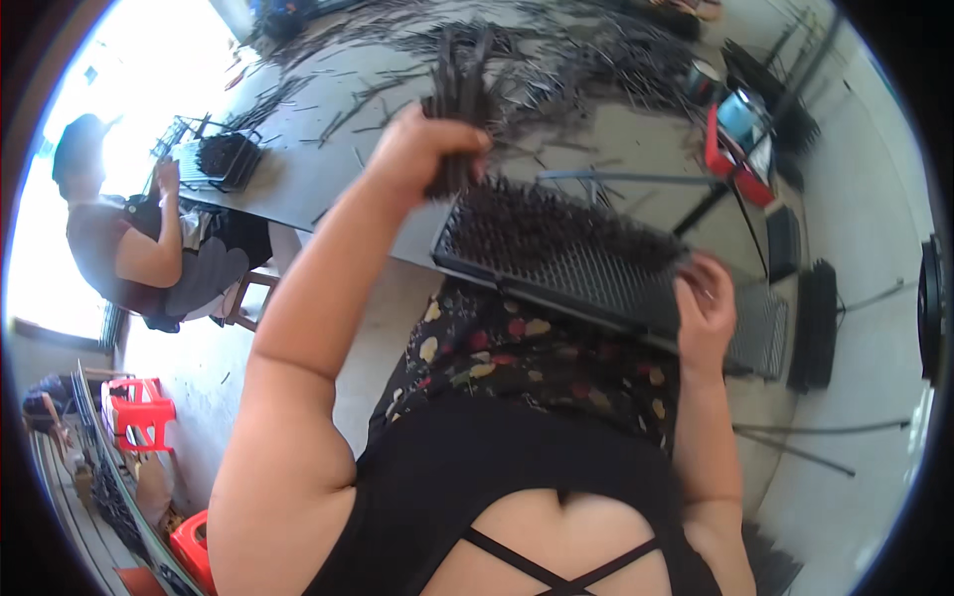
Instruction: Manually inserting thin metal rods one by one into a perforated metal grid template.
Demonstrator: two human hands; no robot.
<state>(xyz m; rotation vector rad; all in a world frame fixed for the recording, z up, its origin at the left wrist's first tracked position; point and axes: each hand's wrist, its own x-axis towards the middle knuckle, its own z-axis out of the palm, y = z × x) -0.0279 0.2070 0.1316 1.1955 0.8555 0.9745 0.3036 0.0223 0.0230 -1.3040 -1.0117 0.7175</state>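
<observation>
My left hand (412,149) is raised above the table's near edge, its fingers wrapped round a bundle of thin dark strips (460,84). Below it lies a long perforated rack (596,283), tilted and running down to the right. Many dark strips (537,226) stand upright in the holes along its far and left part. My right hand (708,310) is over the rack's right half, at the end of the filled rows. Its thumb and fingers come together in a pinch; what is between them is too small and blurred to make out.
Loose dark strips (596,74) cover much of the grey table (288,184). At right stand a red tray (730,159) with a blue container (740,114) and a metal can (703,81). A co-worker (129,228) sits at left by another rack (214,159). Red stools (139,412) stand behind.
</observation>
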